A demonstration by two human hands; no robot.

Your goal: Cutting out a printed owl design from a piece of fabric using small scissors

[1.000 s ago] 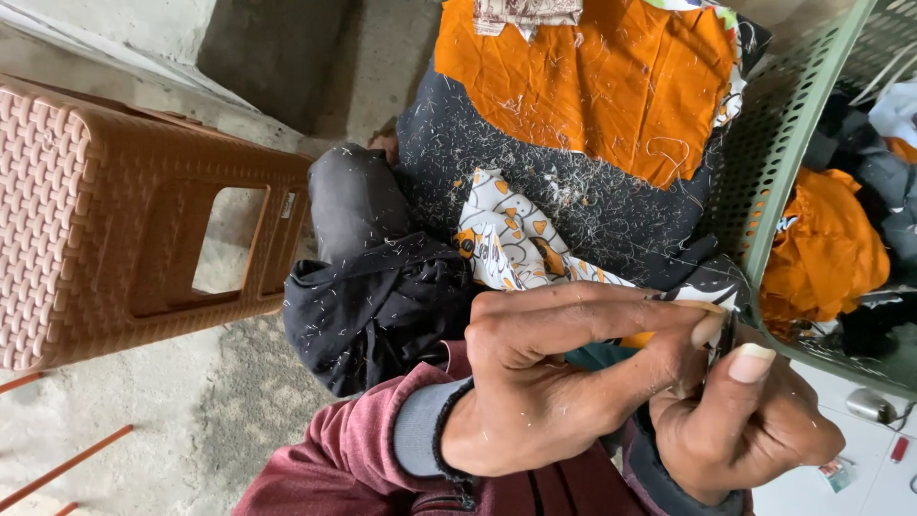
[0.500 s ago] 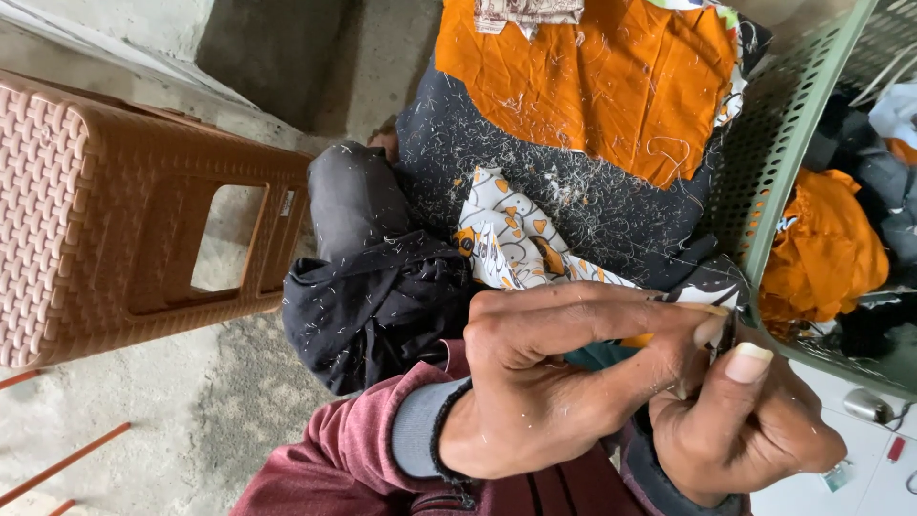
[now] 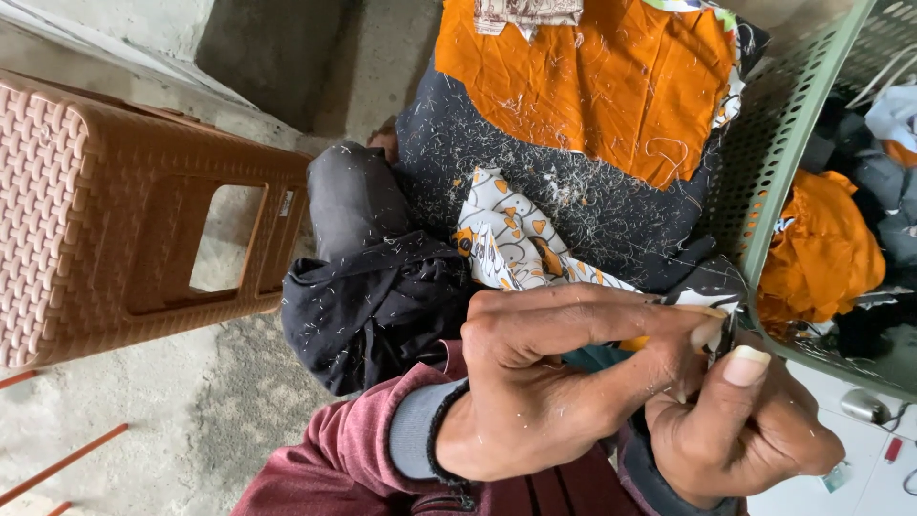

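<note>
My left hand (image 3: 554, 382), in a maroon sleeve with a grey cuff, is closed with its fingertips pinching the edge of a white cloth with an orange and black pattern (image 3: 506, 239). My right hand (image 3: 755, 435) is closed right against it, thumb up, pinching a thin dark tool (image 3: 730, 334) at the same spot. The patterned cloth lies over a dark fabric (image 3: 573, 191) strewn with short thread clippings. An orange cloth (image 3: 611, 76) lies on the upper part of that dark fabric. What lies between the fingertips is mostly hidden.
A brown woven-look plastic stool (image 3: 124, 220) stands at the left on the concrete floor (image 3: 162, 401). A crumpled black garment (image 3: 373, 306) lies beside my left forearm. A green mesh basket (image 3: 793, 124) at the right holds orange and dark clothes (image 3: 821, 248).
</note>
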